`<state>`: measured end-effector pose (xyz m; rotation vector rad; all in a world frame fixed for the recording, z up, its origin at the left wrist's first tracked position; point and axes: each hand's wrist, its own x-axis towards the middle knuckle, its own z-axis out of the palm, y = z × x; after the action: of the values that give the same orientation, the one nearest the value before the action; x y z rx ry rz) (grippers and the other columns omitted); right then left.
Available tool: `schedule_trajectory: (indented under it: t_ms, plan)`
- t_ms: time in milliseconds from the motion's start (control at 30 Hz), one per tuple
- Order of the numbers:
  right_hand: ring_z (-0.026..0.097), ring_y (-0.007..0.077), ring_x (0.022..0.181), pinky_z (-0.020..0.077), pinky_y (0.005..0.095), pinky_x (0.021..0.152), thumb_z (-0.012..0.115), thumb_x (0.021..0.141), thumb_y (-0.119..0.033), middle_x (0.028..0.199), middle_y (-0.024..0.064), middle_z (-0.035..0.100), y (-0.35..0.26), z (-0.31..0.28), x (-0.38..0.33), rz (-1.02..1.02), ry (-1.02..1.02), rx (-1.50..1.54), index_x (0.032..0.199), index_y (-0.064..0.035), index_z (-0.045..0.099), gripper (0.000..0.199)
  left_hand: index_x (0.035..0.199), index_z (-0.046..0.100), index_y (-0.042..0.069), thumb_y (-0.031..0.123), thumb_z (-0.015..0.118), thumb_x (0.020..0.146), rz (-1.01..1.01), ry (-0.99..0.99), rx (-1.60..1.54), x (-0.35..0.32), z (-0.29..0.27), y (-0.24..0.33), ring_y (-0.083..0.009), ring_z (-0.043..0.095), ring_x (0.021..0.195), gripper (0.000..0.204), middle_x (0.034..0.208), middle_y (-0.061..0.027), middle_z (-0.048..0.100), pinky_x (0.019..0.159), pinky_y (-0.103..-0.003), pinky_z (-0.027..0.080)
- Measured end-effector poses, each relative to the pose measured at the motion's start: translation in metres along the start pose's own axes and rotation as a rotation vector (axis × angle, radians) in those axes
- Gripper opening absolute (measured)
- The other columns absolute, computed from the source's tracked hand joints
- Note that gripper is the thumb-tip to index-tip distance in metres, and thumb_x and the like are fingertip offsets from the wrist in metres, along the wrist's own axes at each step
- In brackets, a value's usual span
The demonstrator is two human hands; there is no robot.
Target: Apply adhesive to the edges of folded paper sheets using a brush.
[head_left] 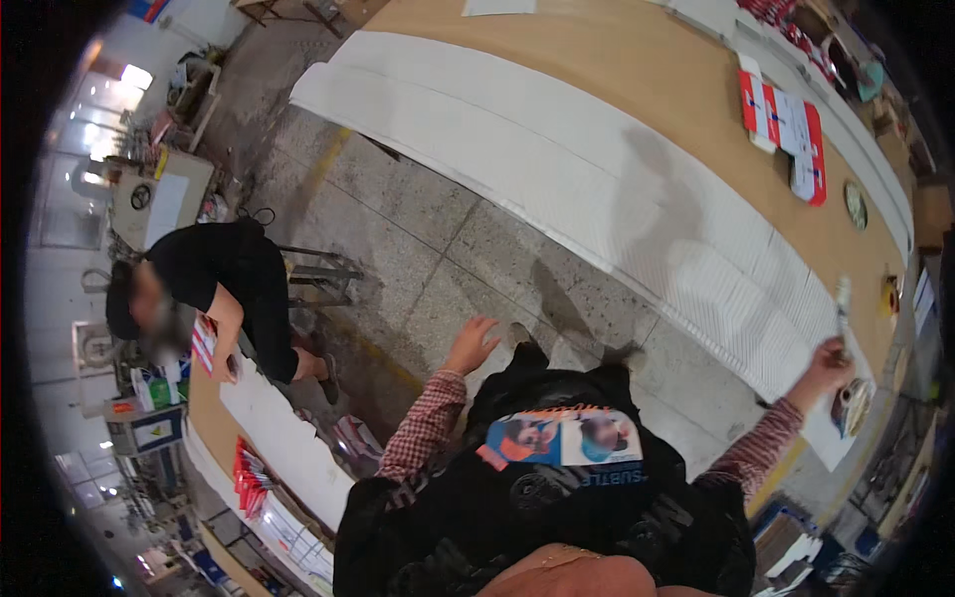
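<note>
Long wooden table (637, 60) carries white fabric strips (597, 189); right hand (828, 363) grips a slim tool (844, 303) over them, left hand (474, 343) spread, free.

Right hand (828, 360) grips a white tool (844, 303) over white sheets (637, 199).

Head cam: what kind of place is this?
Likely a garment or fabric cutting workshop: a long wooden cutting table bears long layers of white fabric, the right hand holds a tool at its end, and another person works at a second table over a concrete floor.
</note>
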<state>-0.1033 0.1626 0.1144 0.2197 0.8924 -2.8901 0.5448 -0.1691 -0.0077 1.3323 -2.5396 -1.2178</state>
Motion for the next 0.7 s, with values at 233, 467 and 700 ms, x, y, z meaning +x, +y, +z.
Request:
schedule_trajectory:
  t_ms: [233,467,700]
  plan:
    - [0.053,0.0186,0.063,0.0482,0.0286,0.059,0.044,0.094,-0.028,0.072,0.0116,0.058,0.247,0.120,-0.147,0.607,-0.305,-0.050,0.085,0.0025,0.057,0.035,0.122,0.054,0.006,0.029,0.057,0.091,-0.009,0.171,-0.021,0.047,-0.114,-0.070,-0.0407,0.043,0.122,0.039,0.129,-0.0244,0.049,0.102,-0.047,0.036]
    - [0.051,0.0188,0.065,0.0458,0.0273,0.060,0.052,0.093,-0.032,0.084,0.0104,0.061,0.420,0.202,-0.227,0.683,-0.248,0.076,0.104,0.0048,0.061,0.040,0.122,0.055,0.004,0.026,0.053,0.093,0.161,0.276,-0.095,0.183,-0.220,-0.064,-0.0403,0.042,0.124,0.036,0.131,-0.0235,0.048,0.103,-0.046,0.034]
    - [0.060,0.0236,0.077,0.0524,0.0309,0.071,0.048,0.090,-0.057,0.087,0.0127,0.064,0.488,0.229,-0.274,0.598,-0.099,0.031,0.102,0.0010,0.061,0.061,0.126,0.052,0.011,0.024,0.063,0.085,0.434,-0.115,0.278,0.254,-0.236,-0.055,-0.0350,0.034,0.132,0.045,0.138,-0.0165,0.042,0.105,-0.049,0.030]
